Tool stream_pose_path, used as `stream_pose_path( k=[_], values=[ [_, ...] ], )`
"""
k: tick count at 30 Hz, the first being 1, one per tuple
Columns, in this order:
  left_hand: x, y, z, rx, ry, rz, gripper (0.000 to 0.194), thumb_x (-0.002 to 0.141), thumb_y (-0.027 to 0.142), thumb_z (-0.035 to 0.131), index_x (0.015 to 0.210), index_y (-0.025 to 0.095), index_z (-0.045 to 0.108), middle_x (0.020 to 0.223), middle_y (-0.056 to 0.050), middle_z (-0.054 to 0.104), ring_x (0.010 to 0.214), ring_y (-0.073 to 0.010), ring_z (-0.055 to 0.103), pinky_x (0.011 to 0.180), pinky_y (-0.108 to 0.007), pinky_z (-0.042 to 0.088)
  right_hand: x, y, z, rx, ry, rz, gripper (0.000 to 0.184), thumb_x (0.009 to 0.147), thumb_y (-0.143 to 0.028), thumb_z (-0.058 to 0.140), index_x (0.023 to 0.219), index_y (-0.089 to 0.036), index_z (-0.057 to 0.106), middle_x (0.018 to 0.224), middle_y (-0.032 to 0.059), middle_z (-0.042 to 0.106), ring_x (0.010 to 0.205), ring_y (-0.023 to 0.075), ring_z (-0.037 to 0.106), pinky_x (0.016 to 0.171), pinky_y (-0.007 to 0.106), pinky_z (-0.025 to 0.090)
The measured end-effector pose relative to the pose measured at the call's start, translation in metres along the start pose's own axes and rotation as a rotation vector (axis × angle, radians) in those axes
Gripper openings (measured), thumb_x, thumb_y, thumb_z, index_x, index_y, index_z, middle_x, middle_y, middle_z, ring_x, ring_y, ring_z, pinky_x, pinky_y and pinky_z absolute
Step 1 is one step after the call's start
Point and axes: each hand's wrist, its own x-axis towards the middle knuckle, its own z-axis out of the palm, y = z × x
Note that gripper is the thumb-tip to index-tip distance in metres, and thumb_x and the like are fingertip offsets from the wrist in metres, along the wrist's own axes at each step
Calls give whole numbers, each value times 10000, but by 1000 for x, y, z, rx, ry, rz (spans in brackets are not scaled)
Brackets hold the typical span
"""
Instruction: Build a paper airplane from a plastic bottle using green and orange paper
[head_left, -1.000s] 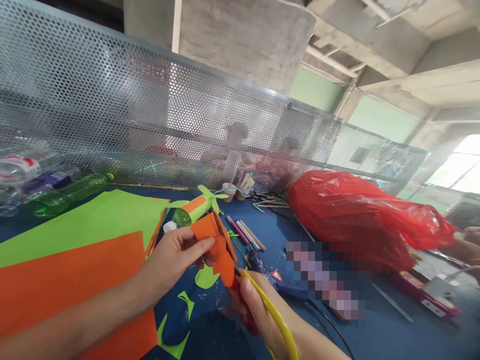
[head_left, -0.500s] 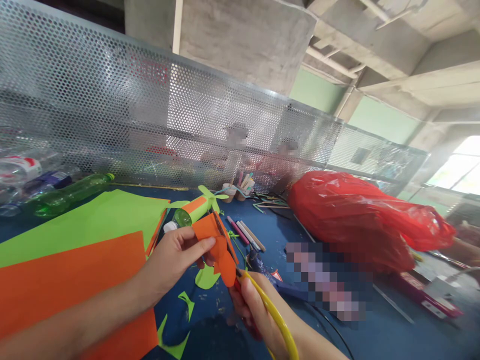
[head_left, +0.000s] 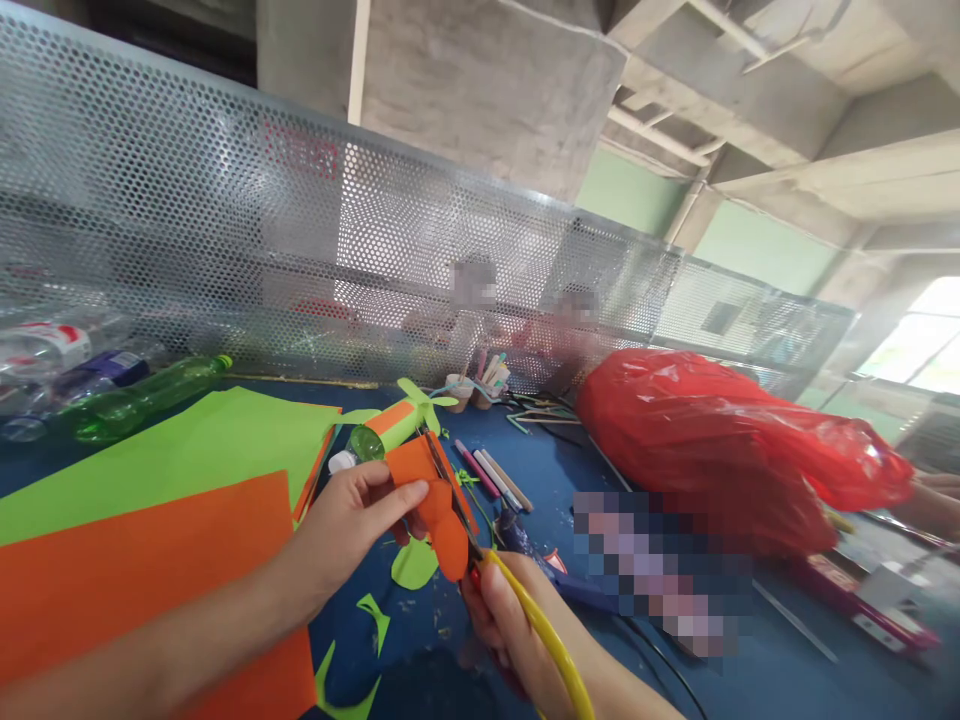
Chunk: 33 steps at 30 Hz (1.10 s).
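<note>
Pinched between the thumb and fingers of my left hand (head_left: 379, 510) is a piece of orange paper (head_left: 411, 462) with a rounded lobe at its lower end. My right hand (head_left: 517, 615) grips yellow-handled scissors (head_left: 551, 640). Their blades lie along the right part of the paper, pointing up and away from me, with a narrow orange strip on the far side. Just beyond the paper lies a green bottle wrapped in orange and light-green paper (head_left: 390, 425), with petal-like green pieces at one end and a white cap at the other.
Green sheets (head_left: 225, 440) and an orange sheet (head_left: 150, 580) cover the left side. Green scraps (head_left: 414, 565), markers (head_left: 491, 475) and a blue glue gun (head_left: 577, 590) lie around my hands. Plastic bottles (head_left: 150, 400) stand left; a red plastic bag (head_left: 697, 440) sits right. A perforated metal divider (head_left: 420, 240) runs behind.
The whole view has shifted slightly downward. My hands, the paper and the scissors keep nearly the same positions relative to each other, with the blades still along the paper.
</note>
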Motion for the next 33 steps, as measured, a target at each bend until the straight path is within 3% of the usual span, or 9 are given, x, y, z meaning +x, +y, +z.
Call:
stream_pose_path(
  k=[7, 13, 20, 27, 33],
  values=[
    [2, 1, 0, -8, -40, 11, 218, 789, 385, 633, 758, 175, 681, 639, 2, 642, 598, -124, 560, 602, -247, 426, -2, -13, -1, -44, 16, 62, 666, 770, -837, 204, 696, -205, 400, 533, -64, 343, 430, 90, 429, 423, 218, 376],
    [3, 1, 0, -36, 16, -26, 266, 785, 419, 625, 671, 179, 636, 610, 7, 596, 624, -143, 563, 678, -284, 456, -1, -13, -1, -29, 30, 90, 669, 744, -856, 221, 667, -211, 383, 504, -69, 318, 451, 102, 456, 412, 209, 371],
    [4, -3, -2, -23, 39, -25, 278, 777, 430, 627, 659, 179, 635, 624, 3, 609, 634, -144, 565, 657, -269, 443, -1, -12, 1, -5, 59, 113, 684, 722, -869, 228, 667, -209, 402, 492, -65, 326, 466, 113, 486, 387, 196, 347],
    [6, -5, -3, 0, 15, -32, 294, 789, 424, 613, 647, 171, 664, 618, -10, 623, 628, -136, 560, 626, -247, 429, 0, -14, 2, 41, 72, 100, 677, 713, -870, 266, 651, -210, 403, 491, -62, 347, 419, 79, 368, 343, 184, 298],
    [5, 1, -1, -2, 42, -31, 297, 777, 420, 622, 615, 171, 646, 603, -10, 612, 625, -144, 565, 641, -262, 453, 0, -15, 0, -1, 77, 92, 677, 726, -864, 253, 660, -207, 405, 517, -55, 361, 426, 80, 386, 364, 187, 322]
  ],
)
